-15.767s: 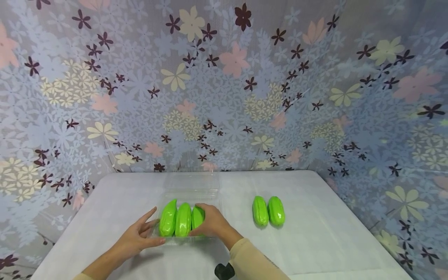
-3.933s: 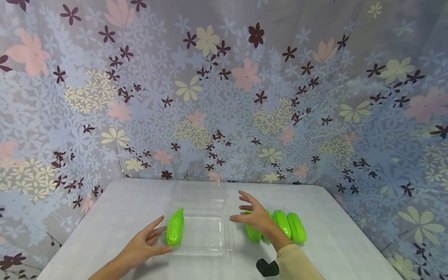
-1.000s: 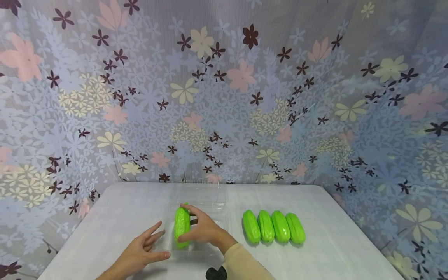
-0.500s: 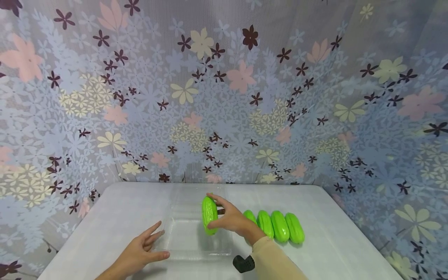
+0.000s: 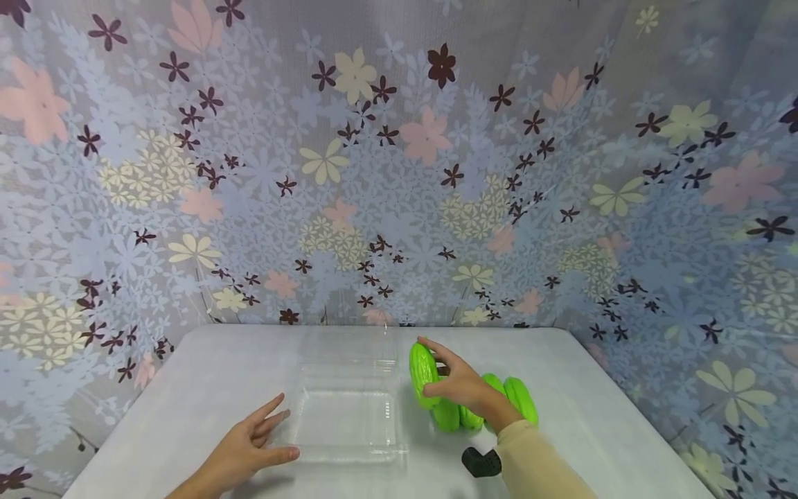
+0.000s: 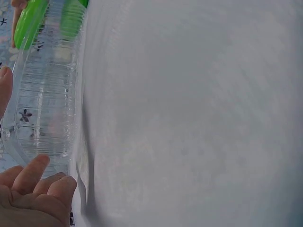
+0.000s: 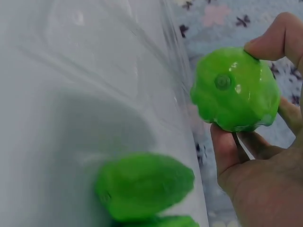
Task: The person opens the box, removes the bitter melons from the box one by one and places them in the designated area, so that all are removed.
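In the head view my right hand grips a glossy green ribbed, oblong vegetable raised over the table, between thumb and fingers. The right wrist view shows the round stub on that vegetable's end. Behind and below it, several similar green vegetables lie side by side, partly hidden by the hand. A clear plastic clamshell container stands to the left, its lid folded back. My left hand is at the container's left side, fingers relaxed and spread; whether it touches the rim is unclear.
A white cloth covers the table. A floral curtain hangs behind the table and along its sides. A black object sits by my right sleeve.
My right hand has lifted the green vegetable out of the container and carried it right, over the row. Earlier, others moved from the container to the row. The left hand stays beside the container.
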Tool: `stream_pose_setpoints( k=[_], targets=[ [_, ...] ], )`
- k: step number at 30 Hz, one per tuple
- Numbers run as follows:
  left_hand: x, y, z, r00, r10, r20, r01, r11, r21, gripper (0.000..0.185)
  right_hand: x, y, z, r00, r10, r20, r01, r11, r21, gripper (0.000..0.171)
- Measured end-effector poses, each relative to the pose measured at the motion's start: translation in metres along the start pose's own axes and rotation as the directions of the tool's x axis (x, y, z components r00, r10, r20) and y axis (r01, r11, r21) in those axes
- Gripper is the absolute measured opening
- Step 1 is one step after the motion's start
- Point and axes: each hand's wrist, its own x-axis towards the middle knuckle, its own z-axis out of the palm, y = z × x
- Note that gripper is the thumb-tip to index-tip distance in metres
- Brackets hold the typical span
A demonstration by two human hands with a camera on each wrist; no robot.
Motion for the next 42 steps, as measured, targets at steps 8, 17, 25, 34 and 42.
stream_pose_setpoints(
  k=[8,17,25,34,42],
  targets=[
    [0.003,-0.005,0.001,1.0,-0.006,-0.016,0.006,1.0,0.012,0.102,-0.012,0.013,-0.033,0.997,0.04,-0.06,-0.041,0.999,-0.011,0.095],
    [0.002,-0.009,0.0,1.0,0.0,-0.004,0.0,1.0,0.002,0.101,-0.028,0.026,-0.065,0.995,0.073,-0.074,-0.078,0.995,-0.066,0.095],
    [0.001,-0.007,-0.001,1.0,0.011,-0.008,-0.011,1.0,0.009,0.101,-0.041,0.039,-0.092,0.988,0.11,-0.112,-0.123,0.986,-0.114,0.096],
    [0.0,-0.006,0.0,1.0,-0.003,-0.026,0.004,0.999,0.032,0.102,-0.066,0.063,-0.122,0.975,0.166,-0.149,-0.176,0.983,-0.058,0.094],
    [0.001,-0.003,-0.001,1.0,-0.007,-0.026,0.008,0.999,0.032,0.1,-0.084,0.08,-0.146,0.968,0.201,-0.153,-0.211,0.976,-0.048,0.093]
  ],
)
